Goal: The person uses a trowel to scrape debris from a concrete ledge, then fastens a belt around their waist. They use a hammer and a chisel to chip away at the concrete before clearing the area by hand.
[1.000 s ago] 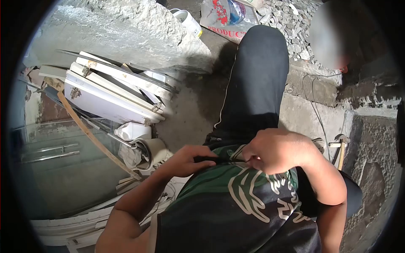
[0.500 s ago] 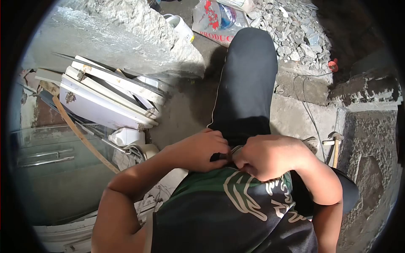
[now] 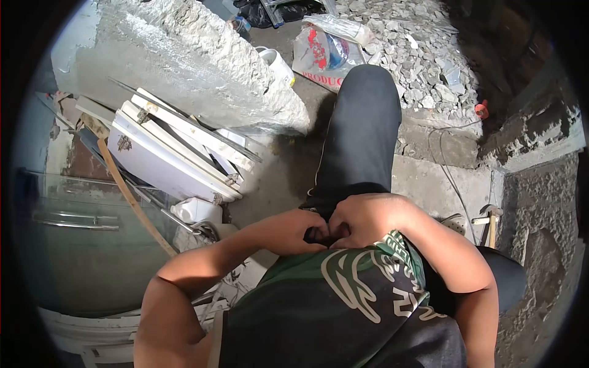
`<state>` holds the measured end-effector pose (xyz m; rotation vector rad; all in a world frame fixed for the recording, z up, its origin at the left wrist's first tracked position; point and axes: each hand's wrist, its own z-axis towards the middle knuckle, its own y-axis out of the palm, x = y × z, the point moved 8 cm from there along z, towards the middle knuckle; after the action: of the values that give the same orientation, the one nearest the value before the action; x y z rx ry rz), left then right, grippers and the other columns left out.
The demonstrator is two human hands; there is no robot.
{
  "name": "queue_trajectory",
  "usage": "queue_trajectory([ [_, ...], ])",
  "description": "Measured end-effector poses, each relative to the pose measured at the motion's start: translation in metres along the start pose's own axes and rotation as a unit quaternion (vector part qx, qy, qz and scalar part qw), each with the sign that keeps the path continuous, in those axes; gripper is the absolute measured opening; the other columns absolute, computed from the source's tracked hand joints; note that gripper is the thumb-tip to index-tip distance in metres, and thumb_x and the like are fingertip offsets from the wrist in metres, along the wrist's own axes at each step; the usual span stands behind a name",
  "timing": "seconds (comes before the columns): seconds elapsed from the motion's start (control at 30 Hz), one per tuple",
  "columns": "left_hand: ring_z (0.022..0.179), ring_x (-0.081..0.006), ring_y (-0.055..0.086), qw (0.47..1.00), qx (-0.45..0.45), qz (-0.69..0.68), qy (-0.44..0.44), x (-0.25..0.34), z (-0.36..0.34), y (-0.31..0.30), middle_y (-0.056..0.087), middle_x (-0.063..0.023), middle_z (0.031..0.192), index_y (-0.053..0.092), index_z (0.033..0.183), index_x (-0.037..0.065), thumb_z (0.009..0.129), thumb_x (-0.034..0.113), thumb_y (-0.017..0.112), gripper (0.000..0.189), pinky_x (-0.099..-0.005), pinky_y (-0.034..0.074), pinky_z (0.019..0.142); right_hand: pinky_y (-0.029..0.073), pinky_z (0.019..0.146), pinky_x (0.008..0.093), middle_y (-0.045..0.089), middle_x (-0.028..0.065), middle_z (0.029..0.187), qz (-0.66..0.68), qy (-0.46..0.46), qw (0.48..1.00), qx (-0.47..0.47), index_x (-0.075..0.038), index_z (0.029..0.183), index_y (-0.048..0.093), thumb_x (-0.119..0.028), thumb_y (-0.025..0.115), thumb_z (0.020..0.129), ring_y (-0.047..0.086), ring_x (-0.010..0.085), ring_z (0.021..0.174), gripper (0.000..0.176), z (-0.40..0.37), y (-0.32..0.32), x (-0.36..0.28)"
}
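Both hands meet at my waist, between the dark printed shirt (image 3: 294, 306) and the black trousers (image 3: 363, 122). My left hand (image 3: 297, 232) has its fingers curled in at the waistband, with dark cloth showing inside the loop of thumb and fingers. Right against it, my right hand (image 3: 366, 219) is closed in a pinch at the same spot, knuckles up. The fingertips of both hands are largely hidden where they come together. One knee points forward over the concrete floor; the other leg is bent out to the right.
Stacked white panels with hinges (image 3: 178, 147) lie left, near glass (image 3: 92, 257) and a wooden strip (image 3: 132, 196). A broken concrete slab (image 3: 202, 80) stands ahead. Beyond my knee are a plastic bag (image 3: 328, 52) and rubble (image 3: 423, 55). A hammer (image 3: 492, 224) rests right, near a cable (image 3: 451, 172).
My hands have drawn closer together at the waist, and the right hand has turned so its fingers point inward. The view has shifted, showing more of the ground ahead.
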<state>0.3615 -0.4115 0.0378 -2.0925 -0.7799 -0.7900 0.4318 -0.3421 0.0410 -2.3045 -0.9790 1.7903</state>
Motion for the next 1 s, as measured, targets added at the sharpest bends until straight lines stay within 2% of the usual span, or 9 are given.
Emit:
queue_trajectory([
  [0.13, 0.085, -0.0262, 0.061, 0.995, 0.093, 0.027, -0.032, 0.004, -0.009, 0.000, 0.062, -0.0113, 0.090, 0.065, 0.097, 0.003, 0.077, 0.025, 0.077, 0.032, -0.0370, 0.049, 0.079, 0.054, 0.073, 0.0395, 0.072, 0.0140, 0.085, -0.021, 0.024, 0.999, 0.017, -0.005, 0.094, 0.072, -0.030, 0.073, 0.080, 0.069, 0.0316, 0.084, 0.029, -0.005, -0.003, -0.004],
  [0.2, 0.088, -0.0276, 0.061, 0.991, 0.136, 0.017, -0.004, 0.006, -0.012, -0.005, 0.062, -0.0112, 0.092, 0.063, 0.097, 0.003, 0.076, 0.025, 0.078, 0.034, -0.0370, 0.049, 0.082, 0.054, 0.075, 0.0399, 0.072, 0.0150, 0.085, -0.031, 0.027, 0.999, 0.028, -0.004, 0.094, 0.072, -0.029, 0.074, 0.078, 0.069, 0.0326, 0.085, 0.030, -0.007, -0.003, -0.008],
  [0.27, 0.090, -0.0282, 0.061, 0.991, 0.132, 0.001, -0.003, 0.002, -0.013, -0.004, 0.062, -0.0114, 0.094, 0.062, 0.097, 0.003, 0.076, 0.026, 0.078, 0.035, -0.0371, 0.048, 0.083, 0.053, 0.080, 0.0416, 0.071, 0.0166, 0.085, -0.087, -0.015, 0.989, 0.117, -0.002, 0.093, 0.071, -0.027, 0.074, 0.077, 0.068, 0.0353, 0.086, 0.030, -0.009, -0.009, -0.020],
  [0.37, 0.091, -0.0297, 0.061, 0.992, 0.127, -0.012, 0.005, -0.002, -0.013, -0.007, 0.063, -0.0120, 0.095, 0.061, 0.098, 0.003, 0.075, 0.027, 0.078, 0.037, -0.0377, 0.048, 0.084, 0.052, 0.083, 0.0426, 0.071, 0.0166, 0.084, -0.122, -0.021, 0.984, 0.128, -0.002, 0.092, 0.071, -0.028, 0.075, 0.076, 0.067, 0.0364, 0.087, 0.031, -0.004, -0.008, -0.021],
  [0.53, 0.084, -0.0302, 0.063, 0.992, 0.121, -0.019, -0.029, -0.012, -0.010, -0.004, 0.064, -0.0124, 0.088, 0.064, 0.101, 0.003, 0.075, 0.027, 0.077, 0.037, -0.0385, 0.050, 0.079, 0.053, 0.080, 0.0420, 0.070, 0.0163, 0.080, -0.092, 0.010, 0.987, 0.129, -0.002, 0.090, 0.070, -0.027, 0.076, 0.075, 0.067, 0.0359, 0.085, 0.031, 0.002, -0.010, -0.014],
  [0.6, 0.079, -0.0246, 0.062, 0.989, 0.145, 0.025, 0.002, -0.011, -0.013, -0.007, 0.062, -0.0104, 0.082, 0.068, 0.105, 0.003, 0.074, 0.022, 0.080, 0.039, -0.0345, 0.050, 0.075, 0.053, 0.078, 0.0416, 0.069, 0.0162, 0.078, -0.080, 0.020, 0.988, 0.134, -0.001, 0.090, 0.070, -0.027, 0.076, 0.075, 0.068, 0.0358, 0.083, 0.030, 0.003, -0.010, -0.008],
  [0.67, 0.079, -0.0232, 0.062, 0.990, 0.139, 0.021, -0.005, -0.011, -0.015, -0.008, 0.063, -0.0101, 0.083, 0.070, 0.105, 0.003, 0.074, 0.022, 0.079, 0.038, -0.0337, 0.050, 0.074, 0.053, 0.072, 0.0407, 0.068, 0.0160, 0.075, -0.045, -0.042, 0.986, 0.156, -0.002, 0.089, 0.070, -0.027, 0.075, 0.077, 0.068, 0.0349, 0.078, 0.029, 0.003, -0.011, -0.011],
  [0.77, 0.078, -0.0214, 0.062, 0.992, 0.124, 0.026, 0.007, -0.010, -0.014, -0.013, 0.063, -0.0100, 0.083, 0.071, 0.102, 0.003, 0.074, 0.022, 0.080, 0.035, -0.0324, 0.050, 0.073, 0.052, 0.067, 0.0402, 0.068, 0.0161, 0.074, 0.005, -0.036, 0.995, 0.088, -0.002, 0.088, 0.069, -0.028, 0.074, 0.080, 0.067, 0.0340, 0.074, 0.028, 0.007, -0.006, -0.004],
  [1.0, 0.077, -0.0237, 0.064, 0.995, 0.085, -0.010, 0.059, -0.012, -0.006, -0.011, 0.066, -0.0118, 0.085, 0.073, 0.097, 0.001, 0.075, 0.027, 0.080, 0.035, -0.0330, 0.051, 0.074, 0.052, 0.066, 0.0398, 0.069, 0.0174, 0.076, 0.029, -0.039, 0.994, 0.103, -0.001, 0.088, 0.070, -0.028, 0.073, 0.084, 0.067, 0.0338, 0.073, 0.027, 0.003, -0.006, -0.001],
])
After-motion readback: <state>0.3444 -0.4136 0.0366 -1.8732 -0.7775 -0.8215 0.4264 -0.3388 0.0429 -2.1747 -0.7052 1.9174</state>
